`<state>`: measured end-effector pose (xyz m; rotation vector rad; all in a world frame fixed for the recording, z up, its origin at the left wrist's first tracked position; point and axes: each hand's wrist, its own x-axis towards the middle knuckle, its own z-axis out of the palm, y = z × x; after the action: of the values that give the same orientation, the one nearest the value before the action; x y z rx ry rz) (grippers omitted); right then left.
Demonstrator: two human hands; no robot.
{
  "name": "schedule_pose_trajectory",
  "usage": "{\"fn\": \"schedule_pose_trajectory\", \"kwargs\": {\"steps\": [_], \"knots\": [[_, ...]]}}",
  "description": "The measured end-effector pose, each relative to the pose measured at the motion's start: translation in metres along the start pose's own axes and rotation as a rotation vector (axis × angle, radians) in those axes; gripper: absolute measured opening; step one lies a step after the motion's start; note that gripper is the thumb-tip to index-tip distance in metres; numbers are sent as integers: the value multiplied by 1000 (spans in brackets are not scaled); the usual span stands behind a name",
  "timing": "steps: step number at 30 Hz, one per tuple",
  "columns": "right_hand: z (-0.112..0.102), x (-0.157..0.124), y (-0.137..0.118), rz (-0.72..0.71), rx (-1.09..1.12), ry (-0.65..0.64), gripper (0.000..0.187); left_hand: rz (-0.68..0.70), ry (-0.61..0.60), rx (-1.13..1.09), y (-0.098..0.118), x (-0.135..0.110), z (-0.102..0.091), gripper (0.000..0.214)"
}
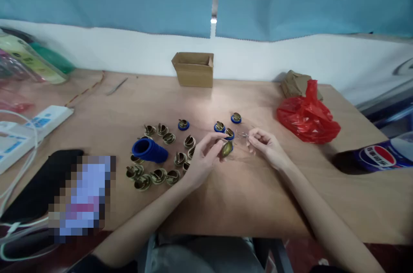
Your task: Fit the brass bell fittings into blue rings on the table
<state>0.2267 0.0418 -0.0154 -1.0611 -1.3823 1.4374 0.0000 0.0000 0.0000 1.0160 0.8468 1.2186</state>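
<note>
Mid-frame, the left hand (208,155) holds an oval metal piece (227,149); just right, the right hand (266,146) pinches thin metal bits (244,135). Small round caps (158,175) surround a blue tube (151,151) left of centre; a red bag (306,119) lies right.

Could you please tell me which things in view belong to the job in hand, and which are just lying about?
Seemingly part of the job:
brass-coloured piece in the left hand
thin metal bits in the right hand
other brass-coloured pieces, some on blue rings
ribbed blue cylinder

Apparently lying about:
cardboard box
red bag
drink bottle
power strip
</note>
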Motion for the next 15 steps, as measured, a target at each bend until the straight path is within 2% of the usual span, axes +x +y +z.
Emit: {"fn": "schedule_pose_trajectory", "kwargs": {"steps": [7, 10, 15], "knots": [[24, -6, 9, 16, 97, -170, 26, -422, -170, -4, -1, -4, 3, 36], [27, -8, 9, 18, 99, -241, 25, -458, -172, 12, -3, -6, 7, 39], [27, -9, 1, 29, 37, -279, 28, -402, -196, 18, -6, -3, 6, 41]]}}
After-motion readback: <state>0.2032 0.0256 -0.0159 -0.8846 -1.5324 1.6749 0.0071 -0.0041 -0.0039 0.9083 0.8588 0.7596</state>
